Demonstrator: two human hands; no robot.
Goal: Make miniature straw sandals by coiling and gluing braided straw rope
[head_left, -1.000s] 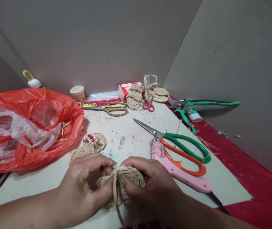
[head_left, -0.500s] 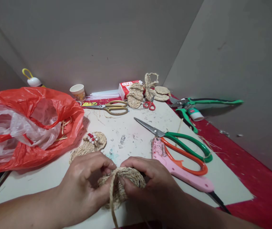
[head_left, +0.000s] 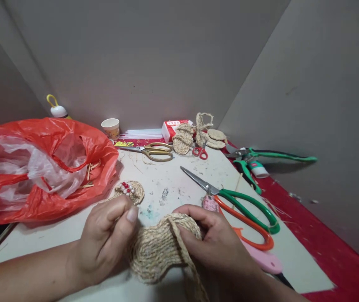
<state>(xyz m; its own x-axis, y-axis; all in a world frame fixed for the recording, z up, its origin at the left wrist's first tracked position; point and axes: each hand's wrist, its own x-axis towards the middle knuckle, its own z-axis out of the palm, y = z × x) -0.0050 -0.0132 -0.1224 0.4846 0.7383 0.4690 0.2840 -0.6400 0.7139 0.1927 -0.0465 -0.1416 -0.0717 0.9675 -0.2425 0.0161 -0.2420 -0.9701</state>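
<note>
In the head view, my right hand [head_left: 212,239] grips the upper right end of a coiled straw-rope sole [head_left: 154,247], thumb in front and fingers behind. A loose straw cord [head_left: 187,260] runs from the top of the sole down past its lower edge. My left hand [head_left: 107,235] is closed beside the sole's left end, thumb pressed against the curled fingers; whether anything is between them is hidden. Just beyond this hand lies a small straw slipper [head_left: 137,191] with red and white beads, partly covered by the hand.
Green-and-orange-handled scissors [head_left: 248,201] lie over a pink glue gun [head_left: 263,256] at right. A red plastic bag [head_left: 104,176] fills the left. Behind are gold scissors [head_left: 159,152], a paper cup [head_left: 110,128], small red scissors [head_left: 200,152], straw slippers [head_left: 182,138] and green pruners [head_left: 280,155].
My left hand has come off the sole and closed to its left. My right hand has turned the sole so that its broad face shows, with the cord now hanging to the right.
</note>
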